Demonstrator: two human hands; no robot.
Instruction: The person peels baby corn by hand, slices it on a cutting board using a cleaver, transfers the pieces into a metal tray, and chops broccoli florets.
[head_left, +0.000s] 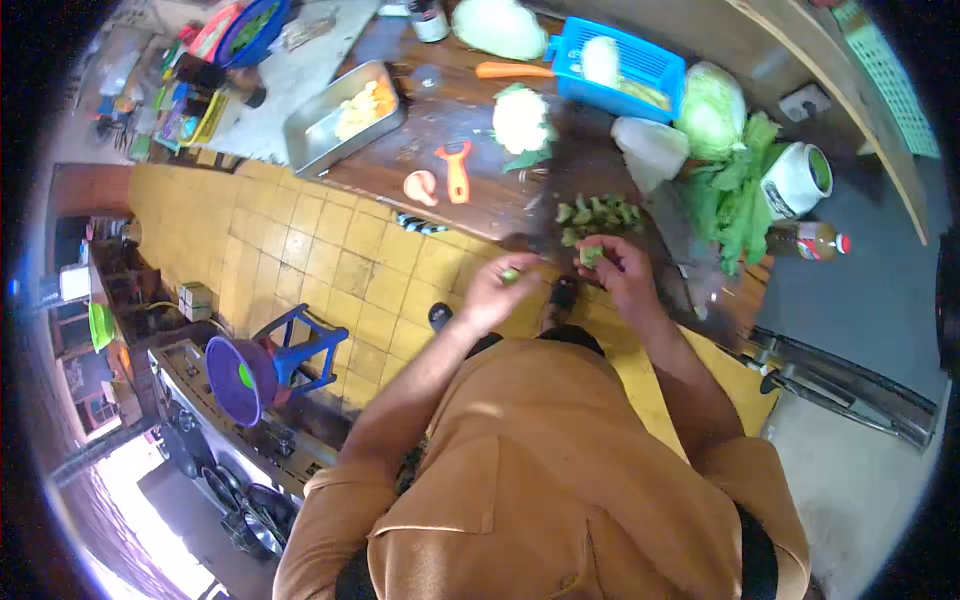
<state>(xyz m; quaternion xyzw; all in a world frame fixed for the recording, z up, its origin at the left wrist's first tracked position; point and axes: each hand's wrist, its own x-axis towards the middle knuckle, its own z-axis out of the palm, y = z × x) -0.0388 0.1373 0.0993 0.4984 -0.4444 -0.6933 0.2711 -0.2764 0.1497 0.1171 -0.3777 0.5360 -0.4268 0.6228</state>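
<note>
My left hand (498, 290) is closed on a small green piece (511, 274), in front of the table's edge. To its right, my right hand (622, 275) pinches a green floret (591, 257). Just beyond my right hand, a pile of green florets (600, 216) lies on the dark wooden table (400, 165). The two hands are apart. A white cauliflower (522, 122) sits farther back on the table, and an orange peeler (456, 172) lies to its left.
A metal tray (312, 130) with cut pieces stands at the left. Behind are a blue basket (570, 70), a cabbage (712, 115), leafy greens (738, 195) and a bottle (800, 240). A blue stool (318, 345) with a purple basin (235, 375) stands on the floor.
</note>
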